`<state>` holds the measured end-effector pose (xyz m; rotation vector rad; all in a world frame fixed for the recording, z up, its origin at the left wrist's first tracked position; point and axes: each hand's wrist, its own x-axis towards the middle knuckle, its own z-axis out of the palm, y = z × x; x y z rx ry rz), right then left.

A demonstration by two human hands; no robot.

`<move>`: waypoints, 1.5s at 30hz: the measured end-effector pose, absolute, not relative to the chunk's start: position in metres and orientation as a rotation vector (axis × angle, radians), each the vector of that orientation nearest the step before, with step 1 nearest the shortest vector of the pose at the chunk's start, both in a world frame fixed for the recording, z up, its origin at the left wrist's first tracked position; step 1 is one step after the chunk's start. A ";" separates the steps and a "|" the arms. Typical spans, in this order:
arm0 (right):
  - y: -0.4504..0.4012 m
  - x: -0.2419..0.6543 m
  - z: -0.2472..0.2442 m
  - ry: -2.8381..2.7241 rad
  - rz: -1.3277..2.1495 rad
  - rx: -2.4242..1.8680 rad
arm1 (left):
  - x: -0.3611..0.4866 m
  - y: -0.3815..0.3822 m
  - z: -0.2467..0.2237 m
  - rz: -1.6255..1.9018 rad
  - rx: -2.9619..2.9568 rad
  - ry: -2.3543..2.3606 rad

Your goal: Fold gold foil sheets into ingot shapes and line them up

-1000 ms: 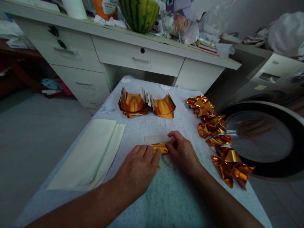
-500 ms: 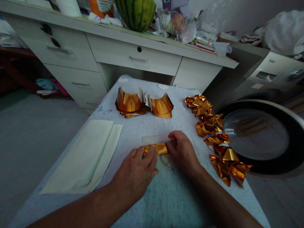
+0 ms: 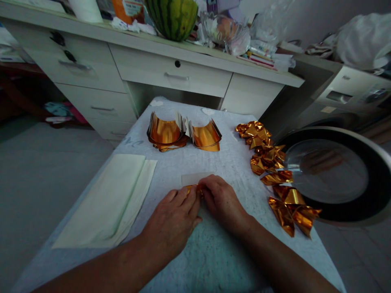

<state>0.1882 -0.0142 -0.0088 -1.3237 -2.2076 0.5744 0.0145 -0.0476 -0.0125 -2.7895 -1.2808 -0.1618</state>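
Note:
Under my fingers on the cloth-covered table (image 3: 220, 252) is a folded strip of gold foil paper (image 3: 190, 188), mostly hidden now. My left hand (image 3: 174, 219) lies over it with fingers stretched out flat, pressing it down. Thumb and fingers of my right hand (image 3: 224, 203) are closed in a pinch at the strip's right end, close against the left fingertips. Just beyond the foil lies a pale, flat strip (image 3: 192, 179), partly covered by my right hand.
Two stacks of curved gold foil sheets, a left one (image 3: 166, 132) and a right one (image 3: 206, 136), stand farther back. Folded gold foil pieces (image 3: 269, 158) line the right edge, near a round washing machine door (image 3: 332, 171). Folded pale sheets (image 3: 100, 199) lie left.
My right hand has moved left, from the strip's right end to beside my left fingers. Less of the gold foil shows. My left hand has stayed in place.

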 end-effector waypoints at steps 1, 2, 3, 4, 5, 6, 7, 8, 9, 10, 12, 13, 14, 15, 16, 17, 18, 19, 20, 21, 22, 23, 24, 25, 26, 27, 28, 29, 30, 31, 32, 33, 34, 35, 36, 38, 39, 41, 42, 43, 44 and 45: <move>-0.014 0.188 -0.008 -2.208 0.572 -1.328 | 0.013 -0.048 -0.014 -0.164 -2.792 -1.271; -0.014 0.187 -0.008 -2.207 0.571 -1.335 | 0.012 -0.049 -0.016 -0.166 -2.793 -1.263; -0.014 0.187 -0.008 -2.206 0.571 -1.341 | 0.011 -0.050 -0.017 -0.169 -2.793 -1.259; -0.014 0.186 -0.008 -2.205 0.566 -1.346 | 0.010 -0.051 -0.019 -0.174 -2.794 -1.253; -0.014 0.186 -0.009 -2.205 0.560 -1.350 | 0.008 -0.052 -0.020 -0.177 -2.798 -1.249; -0.014 0.186 -0.009 -2.206 0.551 -1.353 | 0.007 -0.052 -0.021 -0.181 -2.801 -1.249; -0.014 0.186 -0.010 -2.207 0.542 -1.357 | 0.005 -0.053 -0.021 -0.182 -2.807 -1.251; -0.014 0.186 -0.011 -2.209 0.533 -1.361 | 0.003 -0.053 -0.021 -0.185 -2.815 -1.257; -0.014 0.185 -0.012 -2.211 0.526 -1.365 | 0.000 -0.053 -0.021 -0.190 -2.825 -1.261; -0.014 0.185 -0.013 -2.212 0.524 -1.368 | -0.003 -0.053 -0.020 -0.197 -2.834 -1.264; -0.014 0.185 -0.013 -2.213 0.530 -1.376 | -0.009 -0.054 -0.020 -0.206 -2.850 -1.256; -0.014 0.185 -0.013 -2.213 0.536 -1.381 | -0.013 -0.055 -0.020 -0.205 -2.849 -1.251; -0.014 0.185 -0.012 -2.212 0.542 -1.385 | -0.017 -0.056 -0.020 -0.201 -2.842 -1.244; -0.014 0.184 -0.011 -2.209 0.549 -1.391 | -0.020 -0.057 -0.020 -0.193 -2.829 -1.239; -0.014 0.183 -0.010 -2.208 0.554 -1.398 | -0.024 -0.058 -0.020 -0.182 -2.814 -1.235; -0.014 0.183 -0.010 -2.208 0.556 -1.406 | -0.026 -0.059 -0.020 -0.170 -2.800 -1.228; -0.014 0.182 -0.009 -2.214 0.552 -1.415 | -0.028 -0.060 -0.020 -0.160 -2.790 -1.221; -0.014 0.180 -0.009 -2.223 0.543 -1.427 | -0.030 -0.060 -0.020 -0.153 -2.785 -1.209; -0.014 0.179 -0.010 -2.233 0.526 -1.441 | -0.031 -0.060 -0.020 -0.149 -2.784 -1.199; -0.014 0.177 -0.010 -2.245 0.505 -1.457 | -0.032 -0.059 -0.020 -0.151 -2.785 -1.186; -0.015 0.175 -0.011 -2.257 0.481 -1.470 | -0.032 -0.059 -0.020 -0.159 -2.786 -1.173; -0.015 0.174 -0.012 -2.267 0.457 -1.484 | -0.031 -0.059 -0.021 -0.170 -2.787 -1.161; -0.015 0.172 -0.012 -2.276 0.435 -1.496 | -0.031 -0.058 -0.021 -0.183 -2.789 -1.150; -0.016 0.171 -0.013 -2.284 0.420 -1.505 | -0.030 -0.058 -0.021 -0.197 -2.793 -1.139; -0.016 0.170 -0.013 -2.289 0.409 -1.510 | -0.029 -0.057 -0.021 -0.209 -2.800 -1.131; -0.016 0.170 -0.013 -2.293 0.405 -1.513 | -0.029 -0.057 -0.021 -0.221 -2.809 -1.124; -0.017 0.169 -0.013 -2.296 0.409 -1.511 | -0.028 -0.057 -0.020 -0.228 -2.816 -1.121; -0.017 0.169 -0.013 -2.297 0.419 -1.507 | -0.027 -0.057 -0.020 -0.230 -2.820 -1.118; -0.017 0.169 -0.012 -2.297 0.432 -1.500 | -0.025 -0.056 -0.019 -0.228 -2.820 -1.115; -0.017 0.170 -0.012 -2.298 0.444 -1.492 | -0.024 -0.056 -0.018 -0.223 -2.817 -1.111; -0.017 0.170 -0.011 -2.301 0.454 -1.480 | -0.023 -0.056 -0.017 -0.215 -2.813 -1.105; -0.017 0.170 -0.011 -2.303 0.461 -1.470 | -0.021 -0.056 -0.016 -0.210 -2.807 -1.100; -0.018 0.171 -0.011 -2.305 0.466 -1.460 | -0.020 -0.056 -0.015 -0.209 -2.801 -1.100; -0.018 0.171 -0.011 -2.307 0.470 -1.449 | -0.019 -0.056 -0.015 -0.215 -2.797 -1.105; -0.018 0.172 -0.011 -2.310 0.474 -1.437 | -0.018 -0.056 -0.015 -0.225 -2.795 -1.110; -0.018 0.174 -0.011 -2.315 0.484 -1.423 | -0.017 -0.056 -0.016 -0.252 -2.792 -1.119; -0.018 0.175 -0.011 -2.317 0.483 -1.427 | -0.017 -0.056 -0.016 -0.268 -2.788 -1.116; -0.018 0.179 -0.011 -2.315 0.468 -1.462 | -0.018 -0.055 -0.018 -0.294 -2.782 -1.100; -0.018 0.182 -0.011 -2.308 0.458 -1.489 | -0.018 -0.055 -0.019 -0.304 -2.781 -1.091; -0.018 0.185 -0.010 -2.299 0.449 -1.514 | -0.019 -0.055 -0.019 -0.312 -2.784 -1.086; -0.018 0.188 -0.010 -2.290 0.445 -1.534 | -0.019 -0.055 -0.019 -0.321 -2.791 -1.083; -0.017 0.192 -0.009 -2.284 0.445 -1.548 | -0.020 -0.054 -0.019 -0.330 -2.799 -1.082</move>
